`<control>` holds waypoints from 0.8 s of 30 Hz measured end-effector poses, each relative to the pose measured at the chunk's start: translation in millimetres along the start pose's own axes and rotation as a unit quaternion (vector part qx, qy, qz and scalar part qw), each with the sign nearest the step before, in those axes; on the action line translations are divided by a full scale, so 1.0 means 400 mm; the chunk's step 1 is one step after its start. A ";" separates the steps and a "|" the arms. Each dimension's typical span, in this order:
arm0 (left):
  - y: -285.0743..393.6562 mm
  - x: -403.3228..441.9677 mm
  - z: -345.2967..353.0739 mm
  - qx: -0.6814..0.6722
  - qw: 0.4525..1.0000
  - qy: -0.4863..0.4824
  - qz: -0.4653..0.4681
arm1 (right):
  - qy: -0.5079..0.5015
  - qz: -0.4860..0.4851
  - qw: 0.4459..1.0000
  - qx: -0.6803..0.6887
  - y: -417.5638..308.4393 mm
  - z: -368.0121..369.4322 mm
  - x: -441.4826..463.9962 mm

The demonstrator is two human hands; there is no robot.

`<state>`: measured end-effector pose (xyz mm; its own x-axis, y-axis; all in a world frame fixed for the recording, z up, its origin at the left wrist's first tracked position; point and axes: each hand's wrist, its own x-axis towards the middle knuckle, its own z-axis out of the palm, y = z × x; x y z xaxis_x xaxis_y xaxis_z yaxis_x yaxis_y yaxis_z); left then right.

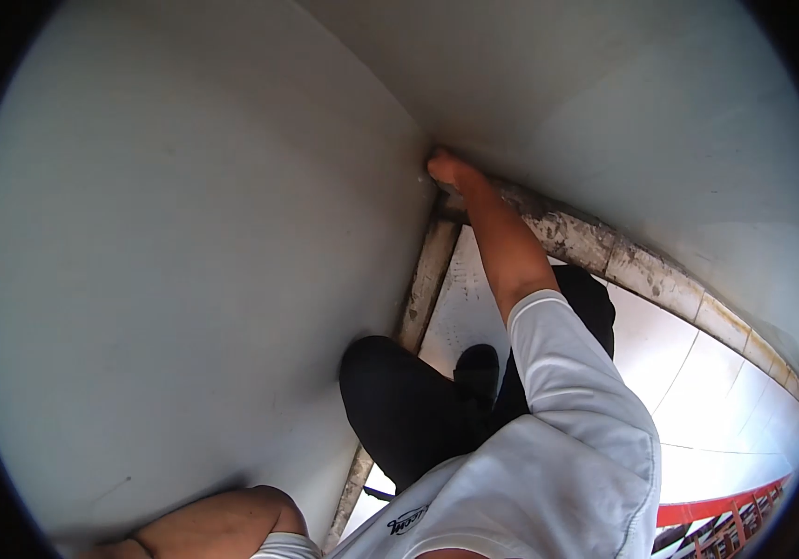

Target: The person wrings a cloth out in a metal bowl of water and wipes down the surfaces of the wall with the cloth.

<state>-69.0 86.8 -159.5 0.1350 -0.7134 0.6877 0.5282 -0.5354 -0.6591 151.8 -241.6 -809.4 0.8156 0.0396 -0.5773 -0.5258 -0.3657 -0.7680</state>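
My right hand [451, 170] reaches into the corner where two grey walls meet, low down by the floor trim. Its fingers are curled closed against the corner; whatever they hold, if anything, is hidden. Just below the hand runs a worn, stained tile skirting [646, 265] along the right-hand wall [604, 112]. A second strip of skirting [429, 265] follows the base of the left-hand wall [185, 233]. My left arm [223, 522] lies along that wall at the lower left edge, and its hand is outside the view.
My bent knees in black trousers [409, 396] are close to the left-hand wall. A dark shoe [479, 373] rests on the pale tiled floor [697, 373]. At the lower right is a red railing [725, 500]. Dark objects show at the far right edge.
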 end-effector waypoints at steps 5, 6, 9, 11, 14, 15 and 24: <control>-0.038 -0.011 -0.017 0.013 1.000 0.009 -0.015 | 0.083 -0.008 0.991 0.102 0.051 0.052 0.042; -0.043 -0.011 -0.019 0.015 1.000 0.008 -0.013 | 0.055 0.009 0.991 0.120 0.038 0.048 0.022; -0.037 -0.022 -0.017 0.010 1.000 0.001 -0.005 | 0.142 -0.048 0.981 0.124 0.057 0.121 -0.039; -0.033 -0.026 -0.013 0.005 1.000 -0.003 -0.002 | 0.141 -0.051 0.984 0.097 0.076 0.140 -0.032; -0.032 -0.028 -0.009 0.001 1.000 -0.006 0.004 | 0.041 0.029 0.998 0.049 0.114 0.121 0.026; -0.032 -0.026 -0.006 0.001 1.000 -0.003 0.005 | 0.058 0.039 0.997 0.040 0.108 0.121 0.040; -0.068 -0.020 0.014 -0.011 1.000 -0.011 0.000 | 0.215 -0.106 0.962 0.127 0.089 0.141 0.006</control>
<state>-79.8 109.6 -145.4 0.1532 -0.7029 0.6945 0.5092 -0.5462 -0.6651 121.3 -202.3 -853.8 0.9071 -0.3198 -0.2736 -0.3337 -0.1502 -0.9306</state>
